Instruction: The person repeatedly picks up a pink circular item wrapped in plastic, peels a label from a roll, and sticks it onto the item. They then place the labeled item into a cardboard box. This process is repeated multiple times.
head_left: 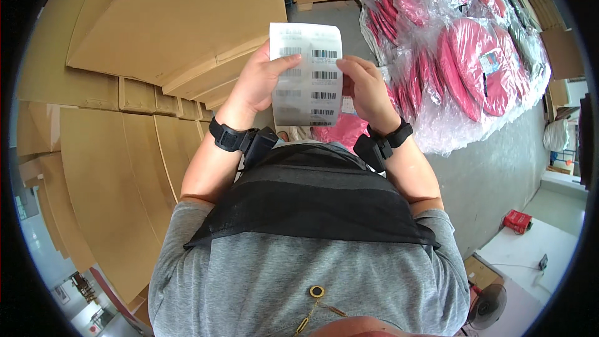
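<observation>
While large cardboard cartons [181, 19] stand left of the grip and pink plastic-wrapped goods [458, 56] lie to its right, one white barcode-label strip [306, 84] spans both hands. Left hand [257, 81] closes on its left edge, thumb over the face; right hand [369, 90] pinches the right edge. Probably light, flexible, smooth, easily creased; best held by margins.

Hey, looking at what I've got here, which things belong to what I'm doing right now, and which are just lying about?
In hand:
- white label strip, held by your left hand and right hand

Apparently just lying about, as neither hand touches them:
- pink goods in clear plastic
- large cardboard pieces
- fan
- red item
</observation>
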`<state>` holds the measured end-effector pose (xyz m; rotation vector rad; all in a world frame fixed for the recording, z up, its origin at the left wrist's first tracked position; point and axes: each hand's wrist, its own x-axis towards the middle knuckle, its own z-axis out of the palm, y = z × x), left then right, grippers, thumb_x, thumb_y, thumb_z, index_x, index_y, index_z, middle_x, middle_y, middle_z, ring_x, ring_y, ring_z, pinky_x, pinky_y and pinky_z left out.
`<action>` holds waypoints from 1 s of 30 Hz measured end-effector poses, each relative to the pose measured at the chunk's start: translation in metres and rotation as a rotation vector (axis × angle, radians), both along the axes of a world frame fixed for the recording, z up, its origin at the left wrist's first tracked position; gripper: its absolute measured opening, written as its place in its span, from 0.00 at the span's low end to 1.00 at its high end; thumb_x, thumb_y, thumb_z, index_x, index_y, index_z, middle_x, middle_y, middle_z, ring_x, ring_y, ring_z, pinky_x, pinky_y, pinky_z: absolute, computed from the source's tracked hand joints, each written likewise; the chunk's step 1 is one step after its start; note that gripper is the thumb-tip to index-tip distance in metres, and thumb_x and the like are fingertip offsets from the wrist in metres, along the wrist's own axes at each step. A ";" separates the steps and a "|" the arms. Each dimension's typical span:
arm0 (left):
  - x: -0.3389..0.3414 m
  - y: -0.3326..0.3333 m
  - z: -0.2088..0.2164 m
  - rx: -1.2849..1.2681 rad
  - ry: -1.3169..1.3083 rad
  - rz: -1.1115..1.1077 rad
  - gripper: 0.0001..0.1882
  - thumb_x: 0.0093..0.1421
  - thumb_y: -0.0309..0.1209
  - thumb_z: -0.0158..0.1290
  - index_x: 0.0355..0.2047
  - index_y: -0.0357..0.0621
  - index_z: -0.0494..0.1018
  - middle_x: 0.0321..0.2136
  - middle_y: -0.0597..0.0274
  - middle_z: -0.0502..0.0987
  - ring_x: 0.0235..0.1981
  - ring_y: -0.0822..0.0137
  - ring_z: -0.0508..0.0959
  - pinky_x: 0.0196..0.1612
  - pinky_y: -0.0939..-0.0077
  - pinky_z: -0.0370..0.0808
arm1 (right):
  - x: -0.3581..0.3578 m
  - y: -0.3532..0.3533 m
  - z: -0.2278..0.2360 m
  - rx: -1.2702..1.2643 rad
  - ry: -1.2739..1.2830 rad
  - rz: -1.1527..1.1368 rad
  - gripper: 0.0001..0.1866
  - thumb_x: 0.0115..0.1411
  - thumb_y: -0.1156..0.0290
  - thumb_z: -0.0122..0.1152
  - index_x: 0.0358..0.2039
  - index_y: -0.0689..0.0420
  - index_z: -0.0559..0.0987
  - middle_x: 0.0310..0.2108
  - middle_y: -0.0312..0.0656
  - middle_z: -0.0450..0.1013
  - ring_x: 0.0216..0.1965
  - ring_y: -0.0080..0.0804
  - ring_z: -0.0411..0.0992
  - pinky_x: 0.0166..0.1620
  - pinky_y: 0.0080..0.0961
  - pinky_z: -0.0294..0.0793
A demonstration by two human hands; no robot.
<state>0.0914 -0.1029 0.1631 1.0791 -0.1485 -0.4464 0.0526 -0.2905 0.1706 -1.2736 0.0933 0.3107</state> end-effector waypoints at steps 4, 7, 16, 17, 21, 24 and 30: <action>0.002 0.004 -0.001 -0.030 0.005 0.001 0.15 0.54 0.21 0.46 0.44 0.38 0.65 0.40 0.60 0.72 0.40 0.68 0.72 0.44 0.73 0.69 | -0.001 0.008 -0.009 -0.117 -0.137 0.024 0.10 0.56 0.72 0.49 0.35 0.65 0.73 0.29 0.38 0.72 0.29 0.22 0.70 0.33 0.18 0.69; 0.003 0.009 -0.001 -0.064 0.021 0.004 0.15 0.54 0.22 0.46 0.44 0.38 0.64 0.40 0.59 0.72 0.40 0.67 0.72 0.43 0.72 0.69 | -0.001 0.008 -0.004 0.032 -0.001 0.044 0.11 0.53 0.77 0.51 0.38 0.66 0.71 0.31 0.38 0.71 0.31 0.22 0.69 0.35 0.19 0.69; 0.007 0.017 -0.005 -0.102 0.077 0.023 0.14 0.55 0.22 0.46 0.42 0.36 0.65 0.38 0.58 0.72 0.39 0.66 0.73 0.41 0.71 0.71 | -0.008 0.019 -0.004 -0.007 -0.150 0.160 0.23 0.48 0.85 0.52 0.47 0.67 0.62 0.40 0.43 0.68 0.43 0.27 0.67 0.46 0.24 0.67; 0.007 0.018 -0.004 -0.092 0.082 0.031 0.13 0.55 0.22 0.46 0.42 0.36 0.65 0.38 0.58 0.72 0.38 0.66 0.73 0.41 0.71 0.71 | -0.010 0.020 -0.004 -0.017 -0.184 0.184 0.26 0.47 0.85 0.52 0.49 0.66 0.60 0.41 0.43 0.68 0.44 0.27 0.67 0.47 0.24 0.66; 0.009 0.022 -0.004 -0.131 0.115 0.056 0.13 0.55 0.22 0.46 0.42 0.36 0.66 0.37 0.58 0.72 0.38 0.65 0.73 0.41 0.70 0.71 | -0.015 0.023 -0.010 -0.039 -0.245 0.242 0.34 0.44 0.88 0.52 0.54 0.65 0.53 0.45 0.42 0.64 0.46 0.28 0.65 0.49 0.25 0.64; 0.011 0.025 -0.007 -0.155 0.132 0.049 0.13 0.55 0.22 0.46 0.42 0.36 0.65 0.37 0.58 0.72 0.38 0.65 0.73 0.41 0.70 0.71 | -0.016 0.025 -0.010 -0.088 -0.227 0.250 0.35 0.44 0.88 0.52 0.54 0.64 0.52 0.45 0.43 0.65 0.46 0.28 0.66 0.49 0.25 0.65; 0.003 0.020 -0.007 -0.058 0.016 0.077 0.15 0.55 0.22 0.46 0.44 0.36 0.64 0.38 0.58 0.72 0.40 0.67 0.72 0.43 0.72 0.69 | -0.007 0.025 -0.012 -0.590 -0.656 -0.259 0.22 0.44 0.82 0.58 0.43 0.63 0.67 0.38 0.43 0.69 0.40 0.35 0.68 0.43 0.27 0.67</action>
